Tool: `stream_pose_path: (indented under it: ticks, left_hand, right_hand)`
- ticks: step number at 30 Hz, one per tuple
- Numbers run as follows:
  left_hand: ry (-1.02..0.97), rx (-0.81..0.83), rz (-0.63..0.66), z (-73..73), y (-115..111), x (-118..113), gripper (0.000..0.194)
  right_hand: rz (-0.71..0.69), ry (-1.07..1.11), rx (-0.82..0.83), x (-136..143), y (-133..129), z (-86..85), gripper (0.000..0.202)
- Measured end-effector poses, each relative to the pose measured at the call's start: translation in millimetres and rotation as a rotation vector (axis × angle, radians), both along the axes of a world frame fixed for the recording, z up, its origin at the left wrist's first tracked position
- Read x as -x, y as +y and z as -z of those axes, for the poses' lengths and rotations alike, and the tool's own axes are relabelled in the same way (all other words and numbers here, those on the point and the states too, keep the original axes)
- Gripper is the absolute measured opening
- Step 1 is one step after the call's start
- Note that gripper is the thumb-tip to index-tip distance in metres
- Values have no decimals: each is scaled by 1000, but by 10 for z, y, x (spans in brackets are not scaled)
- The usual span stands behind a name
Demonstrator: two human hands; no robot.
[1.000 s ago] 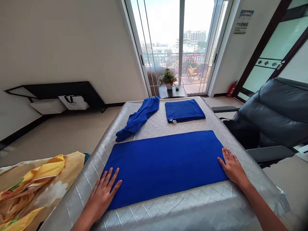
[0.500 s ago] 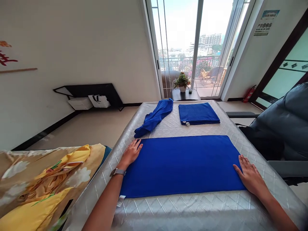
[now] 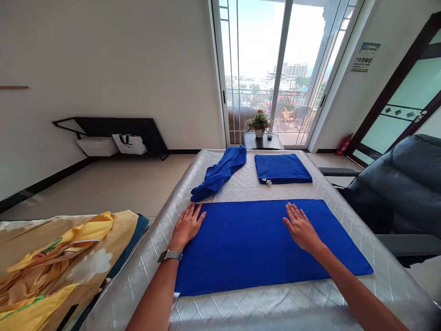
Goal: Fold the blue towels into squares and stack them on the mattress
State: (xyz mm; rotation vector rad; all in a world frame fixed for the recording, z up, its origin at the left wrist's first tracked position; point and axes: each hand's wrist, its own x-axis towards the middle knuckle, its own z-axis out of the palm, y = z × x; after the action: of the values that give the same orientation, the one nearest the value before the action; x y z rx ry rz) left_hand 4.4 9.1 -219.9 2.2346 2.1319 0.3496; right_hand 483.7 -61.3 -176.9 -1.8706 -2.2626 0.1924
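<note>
A blue towel is spread flat across the pale quilted mattress, with a small white label at its near left corner. My left hand lies open at the towel's far left corner, palm down. Over the right half of the towel is my right hand, fingers stretched out and nothing held; whether it touches the cloth I cannot tell. Beyond lies a crumpled blue cloth, close to the left fingertips. A stack of folded blue towels rests at the far right.
A bed with a patterned cover and yellow cloth stands at the left. A dark padded chair borders the mattress on the right. Past the far edge, a small table bears a potted plant before the glass door.
My right hand has moved left, from the towel's right edge to over its right half. My left hand stays at the far left corner. The view has turned slightly right.
</note>
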Motion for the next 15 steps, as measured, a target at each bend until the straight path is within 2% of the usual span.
stream_pose_path:
  ticks: [2,4,7,9,11,13,15]
  left_hand:
    - [3,4,-4,6,-3,9,69]
    - [12,-5,-1,4,-11,14,69]
    - [27,-14,-13,-6,-24,15,68]
    - [40,-5,-21,-6,-26,17,68]
    - [52,-9,-19,6,-20,27,68]
    - [58,-28,-13,26,-7,41,68]
    - [59,-42,-10,44,6,53,68]
  right_hand:
    - [-155,18,54,633,177,-59,77]
    - [-268,31,95,1132,331,-37,78]
    - [-305,53,121,1518,508,62,78]
    - [-290,59,114,1522,585,127,78]
    - [-261,49,105,1343,627,177,78]
    - [-196,14,94,1006,645,207,78]
    - [-101,-27,81,545,652,222,76]
